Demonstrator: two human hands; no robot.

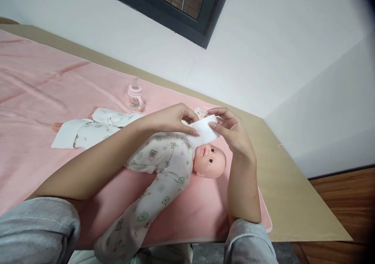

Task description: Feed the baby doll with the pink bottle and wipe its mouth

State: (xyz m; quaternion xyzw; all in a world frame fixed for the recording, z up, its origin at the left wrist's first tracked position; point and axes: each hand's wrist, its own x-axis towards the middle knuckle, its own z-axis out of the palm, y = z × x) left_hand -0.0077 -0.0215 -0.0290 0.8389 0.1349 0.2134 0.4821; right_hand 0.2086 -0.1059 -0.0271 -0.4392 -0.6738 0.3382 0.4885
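Note:
A baby doll [211, 163] lies on its back in a white outfit with green animal prints [154, 150], its head toward the right. Above the doll's head and shoulder, a plain white piece of cloth [202, 131] is pinched between thumb and fingers of my left hand [183, 119] at its left part. My right hand [230, 129] grips its right edge with the thumb in front. Whether this cloth belongs to the outfit's far sleeve I cannot tell. Behind it shows a small, partly hidden whitish thing [200, 112]. The near sleeve [161, 193] stretches toward me over the table edge.
A pink baby bottle [136, 97] with a handle stands beyond the doll's legs. Under everything lies a pink blanket [38, 84] on a tan table [293, 201]. A white wall [249, 52] with a dark-framed window [199, 31] rises behind.

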